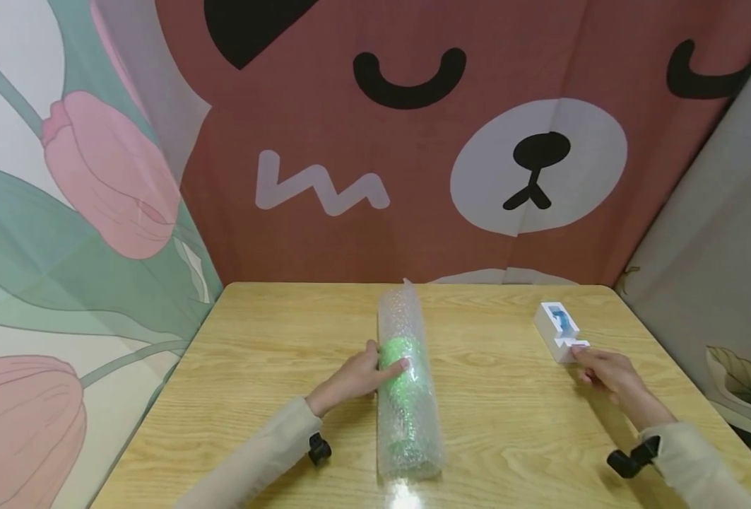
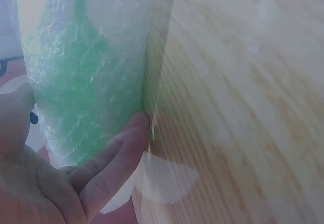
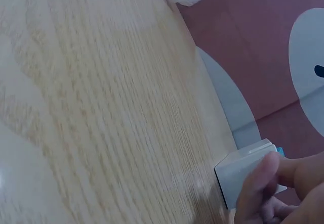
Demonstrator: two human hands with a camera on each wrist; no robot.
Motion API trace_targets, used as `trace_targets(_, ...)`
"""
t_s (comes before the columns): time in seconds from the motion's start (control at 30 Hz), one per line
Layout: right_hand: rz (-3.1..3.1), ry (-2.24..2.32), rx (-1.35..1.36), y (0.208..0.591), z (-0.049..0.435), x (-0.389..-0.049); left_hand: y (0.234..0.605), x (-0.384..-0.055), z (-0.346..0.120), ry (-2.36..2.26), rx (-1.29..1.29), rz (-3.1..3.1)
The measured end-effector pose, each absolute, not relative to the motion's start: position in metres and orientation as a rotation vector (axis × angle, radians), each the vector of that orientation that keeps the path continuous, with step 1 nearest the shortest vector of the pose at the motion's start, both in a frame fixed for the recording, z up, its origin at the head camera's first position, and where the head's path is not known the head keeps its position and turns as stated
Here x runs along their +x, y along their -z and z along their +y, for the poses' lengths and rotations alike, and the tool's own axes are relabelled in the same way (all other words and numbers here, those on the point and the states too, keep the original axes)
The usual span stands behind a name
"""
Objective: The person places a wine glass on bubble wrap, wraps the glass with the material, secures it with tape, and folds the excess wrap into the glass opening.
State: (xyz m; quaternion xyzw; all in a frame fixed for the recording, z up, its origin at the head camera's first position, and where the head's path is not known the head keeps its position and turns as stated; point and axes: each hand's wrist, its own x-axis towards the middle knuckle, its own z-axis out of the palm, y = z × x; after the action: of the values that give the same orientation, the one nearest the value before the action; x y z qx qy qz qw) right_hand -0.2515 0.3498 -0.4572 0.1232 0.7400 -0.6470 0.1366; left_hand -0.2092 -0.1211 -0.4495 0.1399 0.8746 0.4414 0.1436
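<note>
A long roll of clear bubble wrap (image 1: 410,438) with something bright green inside lies lengthwise on the table. My left hand (image 1: 357,375) grips it from the left side, thumb over the top and fingers low along its side. In the left wrist view, the green shows through the bubble wrap (image 2: 86,97) between thumb and fingers. Over to the right stands a small white tape dispenser (image 1: 550,329), stepped down at its near end, with blue on top. At that near end, the curled thumb and fingers of my right hand (image 1: 610,375) pinch its edge.
All this is on a light wood table (image 1: 273,318). A cloth with a printed bear face (image 1: 311,240) hangs behind its back edge, and a tulip-print cloth (image 1: 111,177) hangs on the left. Another pale cloth (image 1: 718,233) hangs along the right side.
</note>
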Motion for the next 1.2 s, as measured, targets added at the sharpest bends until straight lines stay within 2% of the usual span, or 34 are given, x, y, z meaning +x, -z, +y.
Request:
trace_targets(0.4, 2.384, 1.498, 0.39, 0.468, 0.344, -0.253, 0.449, -0.21, -0.121, -1.254, 0.398, 2.532)
trace_targets(1.2, 2.102, 1.828, 0.285, 0.455, 0.341, -0.257, 0.453, -0.21, -0.12, -1.263, 0.398, 2.528)
